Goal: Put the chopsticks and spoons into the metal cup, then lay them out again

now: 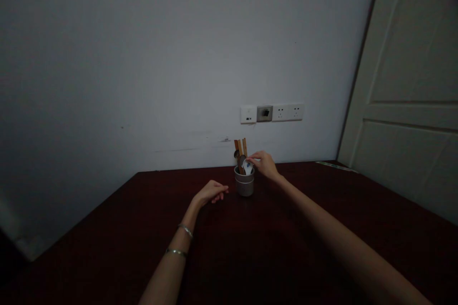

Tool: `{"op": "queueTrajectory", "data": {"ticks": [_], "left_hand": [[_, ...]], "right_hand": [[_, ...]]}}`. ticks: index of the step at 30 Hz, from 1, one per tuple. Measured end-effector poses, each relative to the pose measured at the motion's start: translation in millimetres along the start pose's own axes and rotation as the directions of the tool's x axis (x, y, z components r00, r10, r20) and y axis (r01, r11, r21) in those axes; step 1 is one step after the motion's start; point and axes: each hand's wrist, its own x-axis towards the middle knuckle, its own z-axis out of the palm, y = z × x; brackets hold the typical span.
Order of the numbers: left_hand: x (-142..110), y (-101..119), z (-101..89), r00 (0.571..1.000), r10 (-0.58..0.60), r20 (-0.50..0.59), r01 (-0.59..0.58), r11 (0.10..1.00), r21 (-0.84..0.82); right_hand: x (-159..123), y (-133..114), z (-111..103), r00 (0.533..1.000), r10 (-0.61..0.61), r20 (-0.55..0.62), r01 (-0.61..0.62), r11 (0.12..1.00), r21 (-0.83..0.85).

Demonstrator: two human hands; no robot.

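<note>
My left hand [211, 191] curls just left of the gray cup [244, 187] (how tightly, I can't tell), which props wooden sticks [244, 146] upright; my right hand [264, 164] pinches the white spoon [247, 167] in the cup's mouth by its top, probably because that part stands clear.

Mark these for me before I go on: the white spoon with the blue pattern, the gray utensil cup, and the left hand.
White spoon [247, 167]: head view, on its bowl.
Gray utensil cup [244, 188]: head view, on its front wall.
Left hand [210, 192]: head view, on its back.
</note>
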Motion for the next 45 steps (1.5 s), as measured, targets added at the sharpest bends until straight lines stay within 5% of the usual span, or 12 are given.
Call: {"op": "queueTrajectory", "data": {"ticks": [15,34,45], "left_hand": [[-2,0,2.9,0.999,-0.029,0.019,0.028,0.999,0.04],[-3,-2,2.7,0.999,-0.05,0.009,0.049,0.996,0.08],[-8,-1,3.7,0.994,-0.016,-0.104,0.038,0.977,0.209]], "right_hand": [[-21,5,12,0.994,0.076,0.082,-0.084,0.991,0.099],[-27,-5,-2,0.999,0.05,0.011,-0.051,0.988,0.144],[-97,-11,-17,0.982,0.187,0.029,-0.189,0.976,0.109]]}}
